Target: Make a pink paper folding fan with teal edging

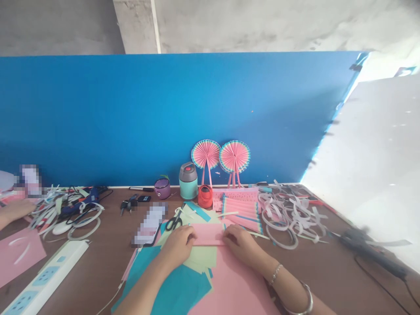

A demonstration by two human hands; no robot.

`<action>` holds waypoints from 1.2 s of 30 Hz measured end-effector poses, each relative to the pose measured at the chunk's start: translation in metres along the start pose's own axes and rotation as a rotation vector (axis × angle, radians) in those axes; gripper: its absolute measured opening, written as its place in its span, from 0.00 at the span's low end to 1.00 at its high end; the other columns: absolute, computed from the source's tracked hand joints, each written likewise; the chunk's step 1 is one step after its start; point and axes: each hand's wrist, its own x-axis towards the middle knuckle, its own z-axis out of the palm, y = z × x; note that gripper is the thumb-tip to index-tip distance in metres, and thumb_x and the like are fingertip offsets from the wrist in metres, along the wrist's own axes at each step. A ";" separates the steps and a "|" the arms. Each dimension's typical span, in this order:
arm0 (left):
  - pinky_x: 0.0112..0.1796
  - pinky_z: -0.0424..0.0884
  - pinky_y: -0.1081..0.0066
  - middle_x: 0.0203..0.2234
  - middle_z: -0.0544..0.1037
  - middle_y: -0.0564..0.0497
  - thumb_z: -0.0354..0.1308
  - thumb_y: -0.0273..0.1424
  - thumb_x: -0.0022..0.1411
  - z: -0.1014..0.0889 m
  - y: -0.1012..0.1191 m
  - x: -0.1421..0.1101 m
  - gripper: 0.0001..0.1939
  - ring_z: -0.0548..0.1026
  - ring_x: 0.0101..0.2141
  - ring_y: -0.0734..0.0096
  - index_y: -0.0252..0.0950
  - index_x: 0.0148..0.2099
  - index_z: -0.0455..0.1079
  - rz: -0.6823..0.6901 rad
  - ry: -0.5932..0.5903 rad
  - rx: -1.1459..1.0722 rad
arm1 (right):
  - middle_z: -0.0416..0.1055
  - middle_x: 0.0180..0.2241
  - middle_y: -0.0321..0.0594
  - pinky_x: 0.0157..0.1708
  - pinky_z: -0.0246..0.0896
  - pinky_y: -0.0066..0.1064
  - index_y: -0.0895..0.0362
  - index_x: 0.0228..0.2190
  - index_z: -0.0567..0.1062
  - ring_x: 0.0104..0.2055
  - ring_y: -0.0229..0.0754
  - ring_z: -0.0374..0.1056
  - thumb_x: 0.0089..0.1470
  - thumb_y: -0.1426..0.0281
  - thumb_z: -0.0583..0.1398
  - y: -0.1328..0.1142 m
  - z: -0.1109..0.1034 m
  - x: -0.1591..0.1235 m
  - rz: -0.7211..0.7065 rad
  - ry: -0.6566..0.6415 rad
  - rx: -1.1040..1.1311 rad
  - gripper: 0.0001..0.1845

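Observation:
A folded strip of pink paper (pixel 208 235) lies between my two hands, over the heap of coloured sheets. My left hand (pixel 180 245) is closed on its left end, fingers curled. At the right end, my right hand (pixel 244 246) grips the same strip with bent fingers. Beneath are pale green paper pieces (pixel 201 258), a teal sheet (pixel 177 284) and a large pink sheet (pixel 238 284). Black-handled scissors (pixel 173 223) rest just beyond my left hand. Past my right hand is a pleated pink paper (pixel 241 210) with striped edges.
Two round paper fans (pixel 234 156) lean on the blue partition (pixel 131 118). Nearby stand a teal jar (pixel 188 186), a purple cup (pixel 162 188) and a phone (pixel 151 224). Paper curls (pixel 288 218) and a glue gun (pixel 370 251) lie right; a power strip (pixel 46 280) and another person's hand (pixel 16 212) left.

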 end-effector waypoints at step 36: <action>0.41 0.59 0.64 0.38 0.70 0.48 0.44 0.13 0.54 0.009 0.010 0.001 0.21 0.66 0.42 0.63 0.39 0.41 0.70 0.098 -0.034 0.328 | 0.66 0.35 0.43 0.38 0.55 0.34 0.56 0.35 0.72 0.38 0.44 0.61 0.54 0.79 0.50 -0.009 0.003 0.001 -0.175 0.022 -0.171 0.13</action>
